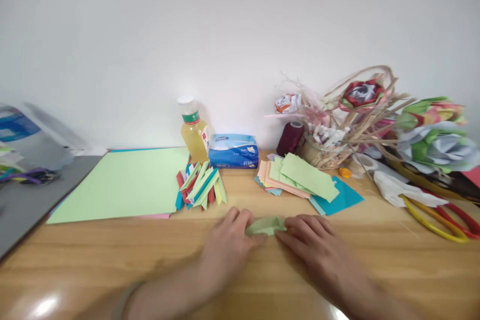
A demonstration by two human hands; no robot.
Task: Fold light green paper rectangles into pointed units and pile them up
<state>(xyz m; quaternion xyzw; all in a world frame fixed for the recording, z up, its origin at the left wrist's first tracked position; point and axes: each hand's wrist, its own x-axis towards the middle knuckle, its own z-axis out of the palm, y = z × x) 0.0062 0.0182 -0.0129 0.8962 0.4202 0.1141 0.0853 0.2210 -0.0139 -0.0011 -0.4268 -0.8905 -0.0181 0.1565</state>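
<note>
A small piece of folded light green paper is held between my hands, low over the wooden table. My left hand pinches its left end between thumb and fingers. At the other end, my right hand grips the paper's right tip with thumb and forefinger. Both hands are slightly blurred. Beyond my left hand lies a pile of folded paper strips in green, red, blue and yellow. A stack of loose paper rectangles, green and peach with blue beneath, lies beyond my right hand.
Large green sheets lie at left. Along the wall stand a juice bottle, a tissue pack, a maroon thread spool and a basket near paper flowers. Yellow-handled scissors lie at right.
</note>
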